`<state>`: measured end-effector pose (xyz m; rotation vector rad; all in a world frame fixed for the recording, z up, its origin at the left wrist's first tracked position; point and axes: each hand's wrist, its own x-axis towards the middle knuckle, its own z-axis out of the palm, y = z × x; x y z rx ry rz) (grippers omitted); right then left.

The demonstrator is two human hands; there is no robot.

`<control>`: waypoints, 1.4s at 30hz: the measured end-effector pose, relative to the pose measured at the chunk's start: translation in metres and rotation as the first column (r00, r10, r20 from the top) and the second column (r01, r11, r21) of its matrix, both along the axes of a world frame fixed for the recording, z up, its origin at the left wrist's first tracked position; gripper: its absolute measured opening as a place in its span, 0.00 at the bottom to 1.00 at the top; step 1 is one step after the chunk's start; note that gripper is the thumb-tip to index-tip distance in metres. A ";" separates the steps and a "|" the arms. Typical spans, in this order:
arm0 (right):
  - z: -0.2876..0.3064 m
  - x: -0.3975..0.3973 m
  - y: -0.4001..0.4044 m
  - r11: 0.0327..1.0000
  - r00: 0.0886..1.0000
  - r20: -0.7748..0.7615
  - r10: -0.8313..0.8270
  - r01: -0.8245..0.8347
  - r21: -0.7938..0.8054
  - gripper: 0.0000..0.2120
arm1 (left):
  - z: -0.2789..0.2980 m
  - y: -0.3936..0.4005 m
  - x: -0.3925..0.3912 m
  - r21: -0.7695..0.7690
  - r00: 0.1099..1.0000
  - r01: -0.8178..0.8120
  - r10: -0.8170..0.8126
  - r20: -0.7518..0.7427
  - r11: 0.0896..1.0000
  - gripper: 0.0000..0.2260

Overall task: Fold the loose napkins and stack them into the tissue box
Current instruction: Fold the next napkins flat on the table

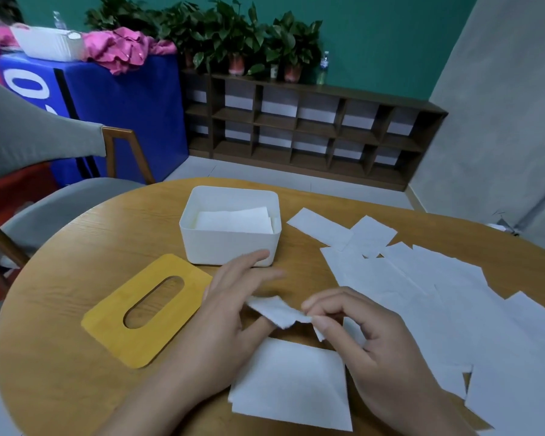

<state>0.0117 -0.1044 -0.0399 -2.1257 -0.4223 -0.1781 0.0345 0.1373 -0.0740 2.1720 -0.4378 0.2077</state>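
Note:
A white napkin (291,379) lies on the round wooden table (76,278) near its front edge, with its far edge (277,313) lifted between my hands. My left hand (230,313) holds that raised edge from the left, fingers spread above it. The same edge is pinched at its right end by my right hand (368,328). Behind the hands stands the white tissue box (230,243), lid off, with folded napkins (233,220) stacked inside. Several loose napkins (422,294) are spread over the table's right side.
The box's yellow wooden lid (145,309) with an oval slot lies flat to the left of my hands. A grey chair (38,143) stands at the table's left. A dark shelf (312,133) with potted plants lines the far wall.

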 end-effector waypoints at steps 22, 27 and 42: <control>-0.013 -0.034 -0.009 0.968 0.930 -0.299 -0.213 0.160 -0.192 0.02 | 0.031 0.003 -0.029 0.135 0.918 0.086 -0.025 -0.397 0.987 0.16; -0.019 -0.034 -0.009 0.925 0.955 -0.196 -0.222 0.142 -0.353 0.09 | 0.030 0.004 -0.030 0.300 0.906 0.105 0.034 -0.423 0.948 0.22; -0.024 -0.022 -0.013 0.842 0.973 -0.197 -0.118 -0.008 -0.539 0.33 | 0.027 0.002 -0.029 0.481 0.942 0.143 0.030 -0.334 0.865 0.35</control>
